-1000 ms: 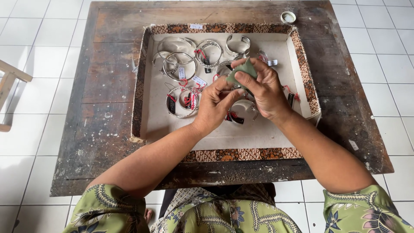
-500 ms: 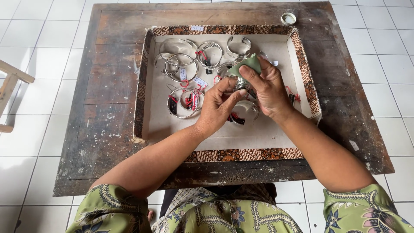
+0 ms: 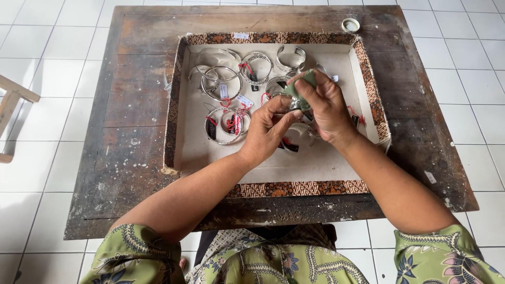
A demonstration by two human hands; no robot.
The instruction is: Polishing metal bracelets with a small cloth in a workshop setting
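White floor tiles surround a worn desk [image 3: 131,131]; both hands, left hand [image 3: 268,131] and right hand [image 3: 329,108], grip a silver bangle [image 3: 296,105] and green cloth [image 3: 300,87] above a tray [image 3: 179,105] of tagged bangles [image 3: 223,123].

- Left hand [image 3: 267,129] closed on a silver bangle [image 3: 297,105], thumb and fingers pinching it from the near side.
- Right hand [image 3: 326,108] pressing a green cloth [image 3: 300,87] against that bangle.
- Both hands over a shallow batik-edged tray [image 3: 273,188] on a worn wooden table [image 3: 131,131].
- More tagged silver bangles [image 3: 223,123] lying in the tray's far left part.
- Small white cap [image 3: 350,24] at the table's far right.
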